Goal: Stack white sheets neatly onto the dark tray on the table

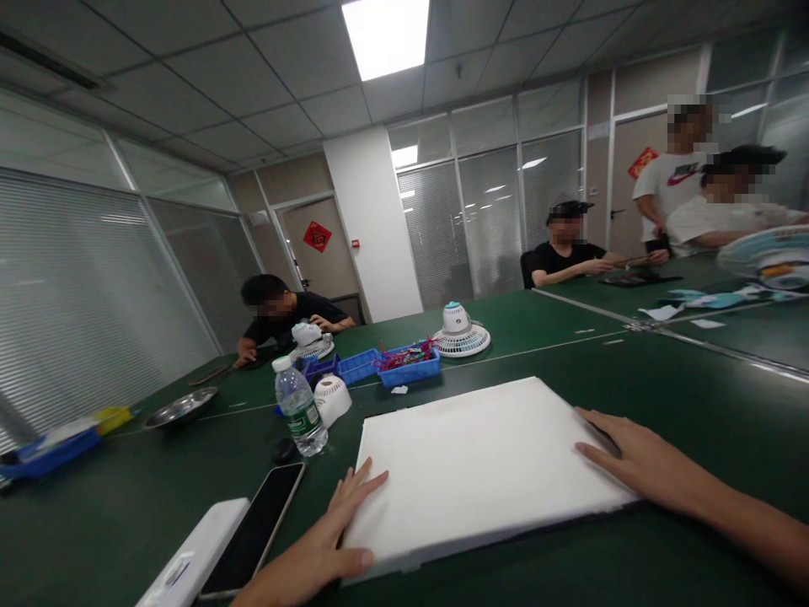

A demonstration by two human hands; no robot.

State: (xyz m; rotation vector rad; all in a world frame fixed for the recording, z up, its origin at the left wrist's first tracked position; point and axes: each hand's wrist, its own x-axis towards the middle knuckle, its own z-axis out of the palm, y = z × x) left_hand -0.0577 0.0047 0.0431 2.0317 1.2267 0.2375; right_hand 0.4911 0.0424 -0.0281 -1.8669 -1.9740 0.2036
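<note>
A flat white rectangular slab [480,464] with a thin dark edge beneath lies before me on the green table; its exact kind is unclear. My left hand [332,535] rests at its left side, fingers spread, thumb at the near left corner. Along the right side lies my right hand [645,459], thumb over the white top and fingers stretched along the edge, a gap between them. Neither hand is closed around the slab. Left of it are a black-screened phone [259,527], a white box [195,548] and a clear water bottle [300,409].
Behind the slab stand a blue tray [410,371] of red wires, a white fan part [460,333] and a white vented cover [332,398]. A metal dish [182,406] sits at left. Several people work around the green table [714,388]; a fan [768,257] is at far right.
</note>
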